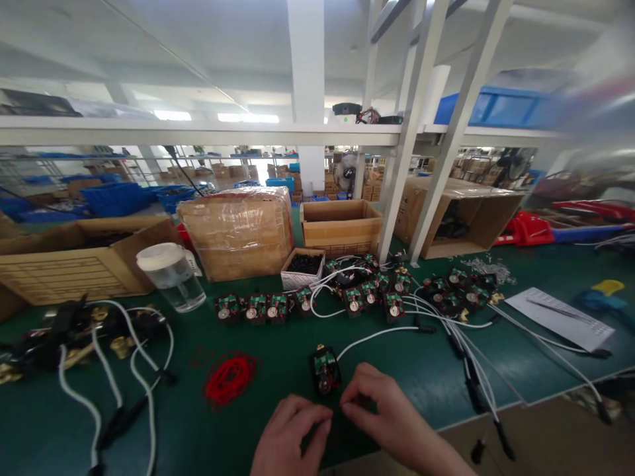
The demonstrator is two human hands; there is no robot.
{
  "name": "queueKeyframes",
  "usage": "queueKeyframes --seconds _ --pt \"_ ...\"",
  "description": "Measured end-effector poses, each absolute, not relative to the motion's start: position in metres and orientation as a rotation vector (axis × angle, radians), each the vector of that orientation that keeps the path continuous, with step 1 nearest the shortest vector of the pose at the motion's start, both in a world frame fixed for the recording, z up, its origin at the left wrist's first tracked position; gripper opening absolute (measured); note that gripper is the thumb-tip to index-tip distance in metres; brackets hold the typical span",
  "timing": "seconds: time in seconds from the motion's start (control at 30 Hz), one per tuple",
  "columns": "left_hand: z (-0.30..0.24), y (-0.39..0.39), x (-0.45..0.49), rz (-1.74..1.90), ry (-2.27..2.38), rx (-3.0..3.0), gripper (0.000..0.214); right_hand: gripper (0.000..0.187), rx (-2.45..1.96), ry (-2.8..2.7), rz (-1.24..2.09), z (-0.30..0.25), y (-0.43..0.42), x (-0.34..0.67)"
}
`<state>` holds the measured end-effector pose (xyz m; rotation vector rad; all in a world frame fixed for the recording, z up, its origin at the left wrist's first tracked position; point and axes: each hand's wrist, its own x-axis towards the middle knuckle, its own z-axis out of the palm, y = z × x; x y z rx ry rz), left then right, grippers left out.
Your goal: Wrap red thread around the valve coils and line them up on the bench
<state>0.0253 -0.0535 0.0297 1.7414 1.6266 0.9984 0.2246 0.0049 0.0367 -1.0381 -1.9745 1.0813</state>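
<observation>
My left hand (290, 433) and my right hand (384, 413) meet at the near edge of the green bench (421, 370), fingers curled and pinched together. What they pinch is too small to make out. Just beyond the fingertips lies a small black module with a green board and a round metal part (324, 370), from which a white cable (381, 335) runs off to the right. A heap of thin red rings or wire (229, 378) lies to the left of that module.
A row of similar modules (258, 307) and a cluster with white cables (397, 291) lie mid-bench. Behind stand a clear plastic jug (171, 276), cardboard boxes (238, 231), a small box of black parts (303, 266). Cabled brass parts (84, 337) left, paper sheet (558, 317) right.
</observation>
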Motion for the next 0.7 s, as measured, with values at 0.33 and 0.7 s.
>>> queueKeyframes --seconds 0.33,0.7 --pt "0.057 -0.03 0.024 0.887 1.746 1.718 0.024 0.018 -0.974 -2.004 0.923 0.052 0.031 0.218" --pt "0.057 -0.03 0.027 0.927 1.618 1.702 0.013 0.016 -0.931 -2.08 0.969 0.076 0.028 0.216"
